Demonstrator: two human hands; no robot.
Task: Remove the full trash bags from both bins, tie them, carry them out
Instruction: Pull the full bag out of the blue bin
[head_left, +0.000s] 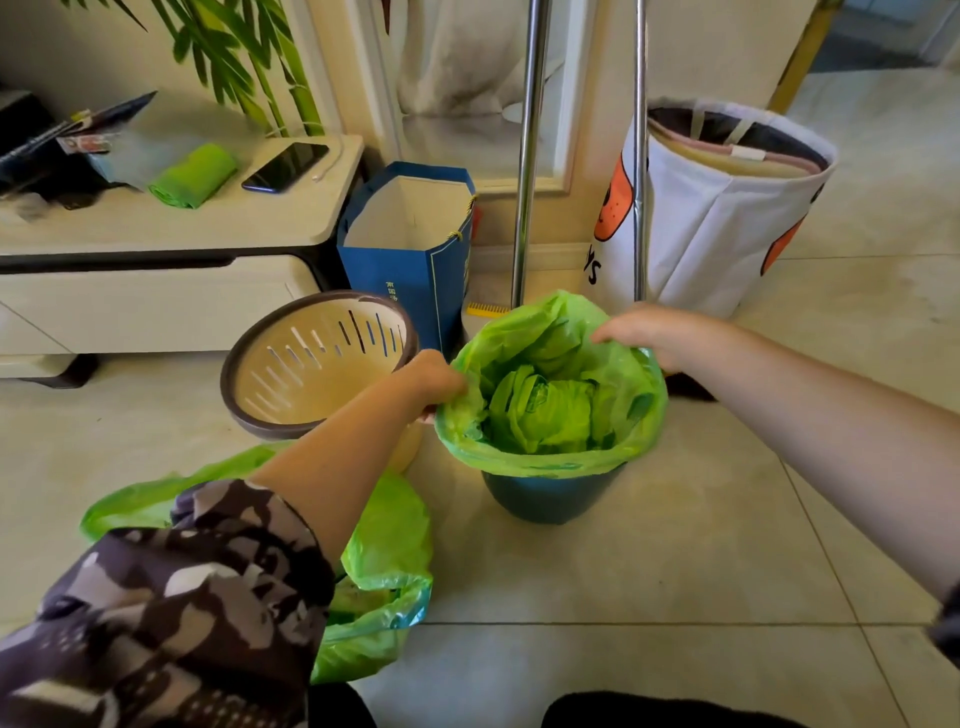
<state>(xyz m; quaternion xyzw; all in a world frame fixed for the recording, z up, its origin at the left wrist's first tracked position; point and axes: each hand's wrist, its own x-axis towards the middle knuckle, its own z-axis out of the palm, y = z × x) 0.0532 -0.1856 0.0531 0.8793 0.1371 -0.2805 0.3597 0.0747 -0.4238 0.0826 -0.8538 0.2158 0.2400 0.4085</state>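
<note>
Our left hand (434, 382) pinches the bag (550, 395) rim at the bin (545, 496). Our right hand (657, 335) grips the far rim, fingers curled over it.

Probably a home living room, tiled floor (675, 561), low cabinet (156, 291), phone (284, 166)

Bright green fills the middle of the frame: the trash bag (550, 395), with a band of teal bin (545, 496) showing beneath it. Lower left, a second green bag (384, 571) beside a sleeve (171, 597) in dark brown, grey and white camouflage. Left of centre, a cream slotted bin (317, 364) with a dark brown rim. Behind it, a blue paper bag (410, 244), white inside. Upper right, a white fabric basket (722, 223) with orange shapes. Upper left, a cream surface (208, 223) bearing a green roll (193, 175) and a black phone (285, 166). Pale beige floor tiles (675, 571).
</note>
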